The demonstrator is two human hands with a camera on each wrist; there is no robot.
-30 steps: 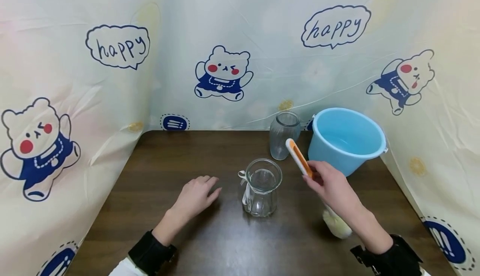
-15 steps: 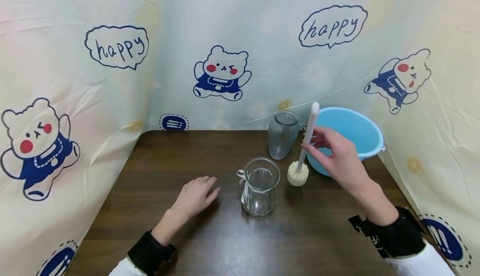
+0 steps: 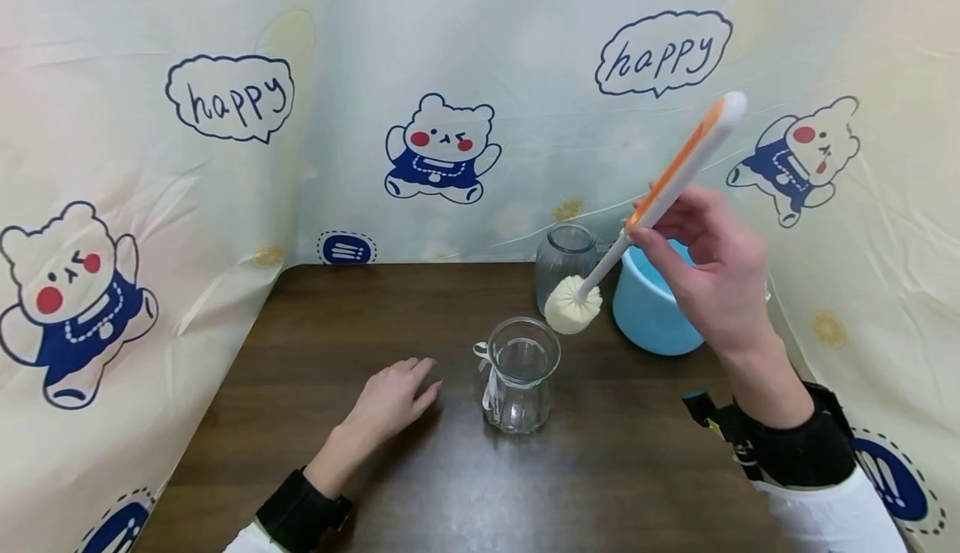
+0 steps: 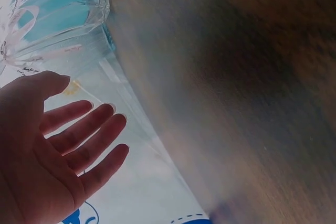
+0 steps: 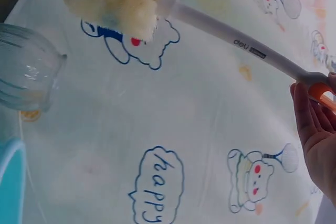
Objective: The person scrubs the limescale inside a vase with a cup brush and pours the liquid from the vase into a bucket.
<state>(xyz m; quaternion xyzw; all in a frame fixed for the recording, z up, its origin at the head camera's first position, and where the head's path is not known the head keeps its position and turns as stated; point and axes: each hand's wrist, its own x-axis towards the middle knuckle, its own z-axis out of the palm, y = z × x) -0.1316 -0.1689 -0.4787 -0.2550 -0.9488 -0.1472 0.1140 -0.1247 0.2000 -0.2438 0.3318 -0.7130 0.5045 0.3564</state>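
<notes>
My right hand (image 3: pixel 716 273) pinches a bottle brush (image 3: pixel 686 165) by its white-and-orange handle, above the table. The brush slants down to the left, its cream head (image 3: pixel 573 306) hanging just behind and above the mouth of a clear glass jar (image 3: pixel 519 407) with a white ribbon round its neck. In the right wrist view, soft bristles on the brush head (image 5: pixel 123 3) show bluish patches. Left of the jar, apart from it, my left hand (image 3: pixel 390 394) lies low over the table with relaxed fingers. The left wrist view shows that palm (image 4: pixel 47 182) holding nothing.
A taller glass jar (image 3: pixel 553 259) stands behind the brush head near the table's back edge. To its right is a light blue bucket (image 3: pixel 651 319), partly covered by my right hand. A printed cloth (image 3: pixel 540 52) hangs behind the brown wooden table (image 3: pixel 315 319).
The right hand has lifted the brush from the right of the ribboned jar, turning its head from pointing toward me to down and left. The left hand has barely moved.
</notes>
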